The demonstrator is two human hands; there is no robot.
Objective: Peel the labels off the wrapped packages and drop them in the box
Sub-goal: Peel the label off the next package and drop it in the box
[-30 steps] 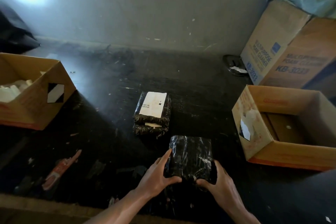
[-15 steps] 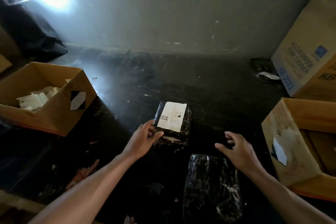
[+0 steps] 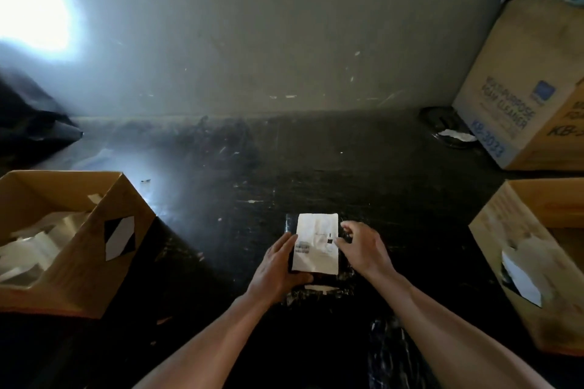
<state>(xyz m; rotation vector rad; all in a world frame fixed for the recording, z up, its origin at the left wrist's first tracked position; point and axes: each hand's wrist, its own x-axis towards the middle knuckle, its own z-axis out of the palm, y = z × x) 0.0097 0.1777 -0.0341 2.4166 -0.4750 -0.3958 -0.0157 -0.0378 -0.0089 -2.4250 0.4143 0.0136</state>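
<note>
Gripping the package (image 3: 325, 279) by its left edge, your left hand (image 3: 278, 265) curls its thumb round the near corner; the package lies on the dark floor (image 3: 316, 167) between two boxes. Your right hand (image 3: 363, 246) sets curled fingertips at the right edge of the label (image 3: 316, 243); whether they pinch it is unclear. Lift a corner, then pull low and slow. The left box (image 3: 79, 262) holds white peeled labels; the right box (image 3: 505, 230) shows nothing clearly.

Wall (image 3: 284, 25): plain grey, scuffed (small pale marks). Floor (image 3: 316, 167): dark, scratched, littered with pale flecks — a bright glare (image 3: 28, 3) washes out the upper left corner.
</note>
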